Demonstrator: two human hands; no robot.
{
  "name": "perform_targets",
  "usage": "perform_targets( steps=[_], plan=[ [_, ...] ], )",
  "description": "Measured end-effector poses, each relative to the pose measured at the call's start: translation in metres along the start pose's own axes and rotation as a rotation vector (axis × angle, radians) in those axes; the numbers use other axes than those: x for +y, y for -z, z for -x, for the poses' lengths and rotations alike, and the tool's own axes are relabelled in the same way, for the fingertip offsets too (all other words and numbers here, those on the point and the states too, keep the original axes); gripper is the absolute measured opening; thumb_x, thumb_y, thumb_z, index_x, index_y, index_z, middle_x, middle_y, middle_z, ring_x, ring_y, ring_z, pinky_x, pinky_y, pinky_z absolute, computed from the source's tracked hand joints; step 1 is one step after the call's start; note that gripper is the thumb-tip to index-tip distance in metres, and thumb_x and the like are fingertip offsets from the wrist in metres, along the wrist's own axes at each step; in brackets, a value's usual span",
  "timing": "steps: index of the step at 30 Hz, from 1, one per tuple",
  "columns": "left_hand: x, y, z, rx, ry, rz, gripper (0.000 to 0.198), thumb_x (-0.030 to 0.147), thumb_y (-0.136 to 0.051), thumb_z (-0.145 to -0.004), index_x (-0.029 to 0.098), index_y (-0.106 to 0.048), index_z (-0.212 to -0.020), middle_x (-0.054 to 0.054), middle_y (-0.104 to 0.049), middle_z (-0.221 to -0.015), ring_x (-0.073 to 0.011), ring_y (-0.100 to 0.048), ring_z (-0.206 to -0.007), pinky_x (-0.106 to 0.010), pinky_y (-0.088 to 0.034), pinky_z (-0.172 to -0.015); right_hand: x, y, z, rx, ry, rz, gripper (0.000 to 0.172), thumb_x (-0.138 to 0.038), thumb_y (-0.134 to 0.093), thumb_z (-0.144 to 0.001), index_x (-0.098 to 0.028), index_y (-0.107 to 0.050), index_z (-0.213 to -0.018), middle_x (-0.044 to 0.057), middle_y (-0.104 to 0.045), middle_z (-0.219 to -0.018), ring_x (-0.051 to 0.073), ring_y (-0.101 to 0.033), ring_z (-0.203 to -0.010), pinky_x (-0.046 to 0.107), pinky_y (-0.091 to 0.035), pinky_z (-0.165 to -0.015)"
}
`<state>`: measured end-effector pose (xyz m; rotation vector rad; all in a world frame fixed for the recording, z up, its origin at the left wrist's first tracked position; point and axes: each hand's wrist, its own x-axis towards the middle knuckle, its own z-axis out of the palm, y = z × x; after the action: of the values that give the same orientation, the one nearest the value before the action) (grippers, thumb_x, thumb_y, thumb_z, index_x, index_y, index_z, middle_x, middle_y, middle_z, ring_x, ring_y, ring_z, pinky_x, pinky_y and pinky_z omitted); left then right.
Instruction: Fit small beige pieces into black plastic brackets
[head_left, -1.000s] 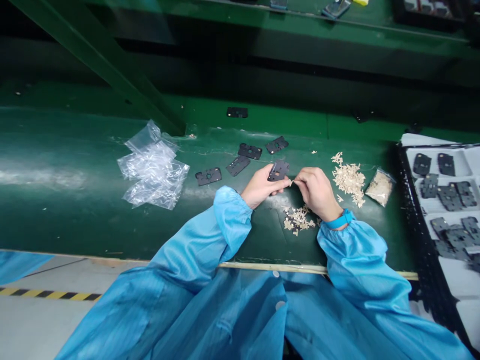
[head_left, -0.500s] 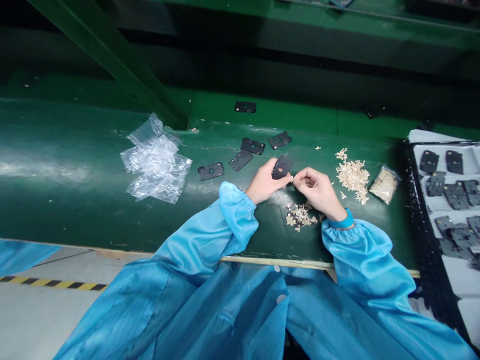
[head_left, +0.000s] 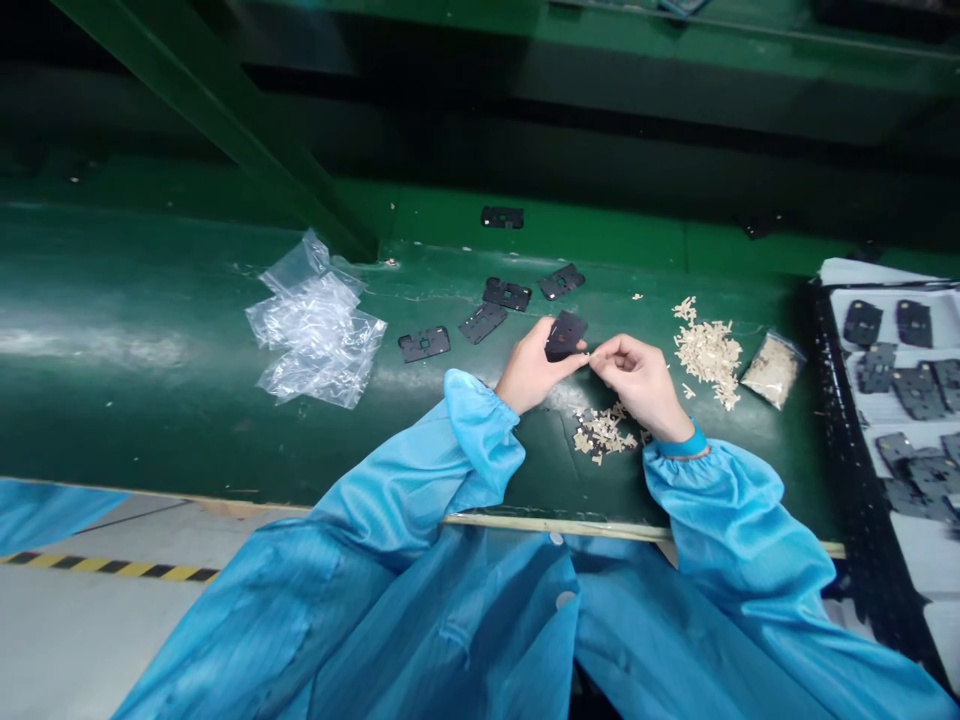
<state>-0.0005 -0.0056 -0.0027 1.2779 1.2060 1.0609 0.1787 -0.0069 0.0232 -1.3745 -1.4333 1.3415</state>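
Broadly, a long green workbench (head_left: 150,420) beneath a green steel brace (head_left: 210,90), with a grey floor (head_left: 75,610) and a yellow-and-black stripe beyond its near edge. At the far right, a black-rimmed tray (head_left: 862,520) holding dark plates (head_left: 919,392), several overlapping. Across the bench behind the hands, five loose black plates (head_left: 484,322), and left of those, a crumpled heap of clear plastic bags (head_left: 315,335). To the right of the hands, a scatter of pale beige slivers (head_left: 707,352), with a small clear bag of similar bits (head_left: 772,370) just beside it; directly below the hands, a second, smaller scatter (head_left: 600,432). Nearer still, blue cleanroom sleeves (head_left: 480,430) gathered at both wrists, and a blue band (head_left: 684,443) on the right wrist. Just above the bench, a left hand (head_left: 536,365) closed on a black plate (head_left: 566,335), the plate tilted and gripped between thumb and fingers. Opposite, a right hand (head_left: 637,385) pinching a pale sliver (head_left: 591,353) between its fingertips. Compared with a second earlier, hands slightly closer together and the sliver brought right up to the plate's lower edge; actual contact impossible to make out.
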Motion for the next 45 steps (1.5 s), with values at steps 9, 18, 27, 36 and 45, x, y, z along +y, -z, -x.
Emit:
perform_targets(
  steps=[9, 18, 27, 36, 45],
  plan=[
    [0.005, -0.003, 0.006, 0.157, -0.054, -0.165, 0.023, 0.025, -0.074, -0.084, 0.021, -0.062, -0.103, -0.003, -0.077, -0.096, -0.0174, -0.072, -0.088, -0.029, -0.053, -0.083, 0.004, -0.006, 0.000, 0.107, 0.003, -0.053, 0.016, -0.031, -0.076, -0.078, -0.019, -0.067, -0.075, -0.002, -0.060, -0.063, 0.010, -0.047, -0.053, 0.024, -0.037, -0.051],
    [0.017, -0.004, 0.014, 0.118, -0.089, -0.191, 0.026, 0.024, -0.074, -0.086, 0.022, -0.063, -0.109, -0.003, -0.080, -0.102, -0.0204, -0.076, -0.096, -0.032, -0.056, -0.090, 0.004, -0.008, 0.001, 0.109, 0.025, -0.107, 0.020, -0.035, -0.079, -0.080, -0.020, -0.067, -0.076, 0.000, -0.066, -0.066, 0.011, -0.055, -0.056, 0.026, -0.044, -0.054],
    [0.004, -0.002, 0.008, 0.114, -0.033, -0.095, 0.025, 0.031, -0.075, -0.082, 0.019, -0.062, -0.100, -0.001, -0.075, -0.085, -0.0142, -0.068, -0.072, -0.025, -0.053, -0.070, 0.006, -0.008, 0.002, 0.097, 0.078, -0.039, 0.019, -0.036, -0.079, -0.080, -0.020, -0.069, -0.077, 0.000, -0.064, -0.067, 0.013, -0.052, -0.058, 0.027, -0.043, -0.055],
    [0.018, 0.002, 0.001, 0.018, 0.118, 0.141, 0.027, 0.029, -0.078, -0.076, 0.017, -0.058, -0.091, 0.001, -0.068, -0.078, -0.0074, -0.059, -0.055, -0.021, -0.049, -0.056, 0.003, -0.002, 0.001, 0.033, 0.035, -0.031, 0.016, -0.033, -0.078, -0.078, -0.020, -0.068, -0.077, 0.000, -0.064, -0.068, 0.013, -0.053, -0.061, 0.027, -0.043, -0.058],
    [0.014, 0.002, 0.002, 0.001, 0.082, 0.117, 0.027, 0.030, -0.077, -0.078, 0.017, -0.059, -0.094, 0.000, -0.071, -0.081, -0.0083, -0.060, -0.057, -0.022, -0.051, -0.059, 0.001, -0.001, 0.001, 0.020, 0.011, -0.084, 0.014, -0.029, -0.077, -0.077, -0.019, -0.067, -0.076, -0.002, -0.062, -0.066, 0.010, -0.049, -0.057, 0.025, -0.040, -0.055]
  ],
)
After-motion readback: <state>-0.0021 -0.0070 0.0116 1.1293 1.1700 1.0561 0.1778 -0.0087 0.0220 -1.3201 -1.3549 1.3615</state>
